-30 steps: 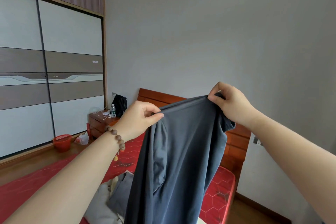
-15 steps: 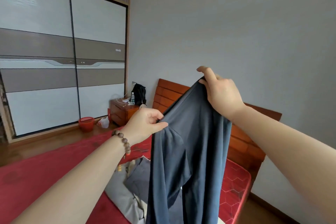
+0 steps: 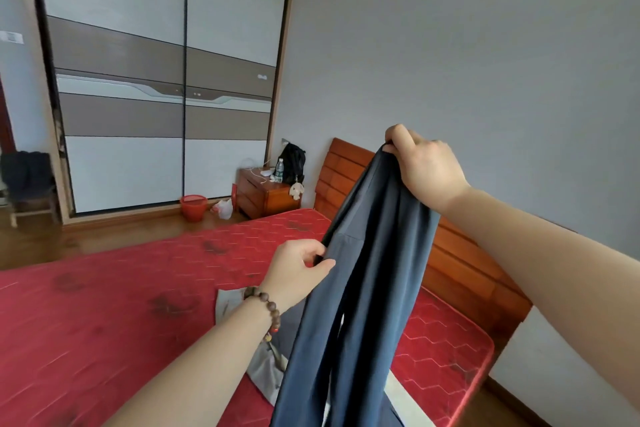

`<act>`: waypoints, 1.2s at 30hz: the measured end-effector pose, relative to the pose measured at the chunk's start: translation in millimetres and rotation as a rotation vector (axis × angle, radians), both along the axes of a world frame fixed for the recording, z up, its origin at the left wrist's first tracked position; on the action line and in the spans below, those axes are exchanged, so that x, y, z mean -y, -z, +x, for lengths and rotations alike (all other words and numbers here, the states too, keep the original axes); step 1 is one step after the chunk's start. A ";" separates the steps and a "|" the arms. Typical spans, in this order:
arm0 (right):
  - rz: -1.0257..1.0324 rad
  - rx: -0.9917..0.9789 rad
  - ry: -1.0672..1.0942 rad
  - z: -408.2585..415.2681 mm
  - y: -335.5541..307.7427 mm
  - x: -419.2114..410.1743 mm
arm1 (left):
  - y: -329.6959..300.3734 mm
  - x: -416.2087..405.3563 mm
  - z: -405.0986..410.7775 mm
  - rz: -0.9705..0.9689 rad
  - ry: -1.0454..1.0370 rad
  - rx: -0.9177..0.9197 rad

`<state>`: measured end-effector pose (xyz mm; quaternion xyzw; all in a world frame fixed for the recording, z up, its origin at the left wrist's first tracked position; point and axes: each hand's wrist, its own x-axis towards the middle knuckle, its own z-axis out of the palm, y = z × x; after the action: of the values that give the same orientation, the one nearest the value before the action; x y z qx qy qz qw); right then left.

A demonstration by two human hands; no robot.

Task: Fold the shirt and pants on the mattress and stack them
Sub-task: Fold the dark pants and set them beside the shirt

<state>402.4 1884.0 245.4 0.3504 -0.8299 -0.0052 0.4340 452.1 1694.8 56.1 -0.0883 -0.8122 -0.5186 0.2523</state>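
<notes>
Dark blue pants hang above the red mattress, waistband pinched by left hand and right hand.

wardrobe, nightstand with bottle, backpack, red bucket.

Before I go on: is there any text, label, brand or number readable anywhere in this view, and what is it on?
No text here can be read.
Water bottle on the nightstand: it has a label, too small to read.
Wardrobe door: small white mark at its right edge, too blurred to read.
Left wall: white plate, blurred, nothing legible.
Dark pants held up in both hands: no label or print shows.
</notes>
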 end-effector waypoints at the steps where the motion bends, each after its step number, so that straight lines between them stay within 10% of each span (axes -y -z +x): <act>1: -0.009 -0.003 -0.023 0.6 0.3 1.1 | 8.7 0.9 -1.6 -0.052 -0.002 0.002; 12: -0.127 0.011 -0.129 3.7 -8.2 -0.4 | 60.5 2.1 -5.6 -0.183 -0.101 0.119; 25: -0.249 0.197 -0.115 -27.4 20.3 -22.2 | 1.7 136.8 53.0 0.510 -0.196 0.142; 31: -0.325 0.299 -0.239 -45.4 29.9 -2.2 | -12.5 151.2 102.1 0.088 -0.325 0.307; 36: -0.325 0.371 -0.355 -49.4 52.4 21.2 | 3.8 143.8 132.3 0.108 -0.583 0.206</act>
<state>353.1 1862.8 193.0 0.4108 -0.8107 0.2678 0.3197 584.4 1551.0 52.3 0.2149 -0.7959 -0.4731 0.3108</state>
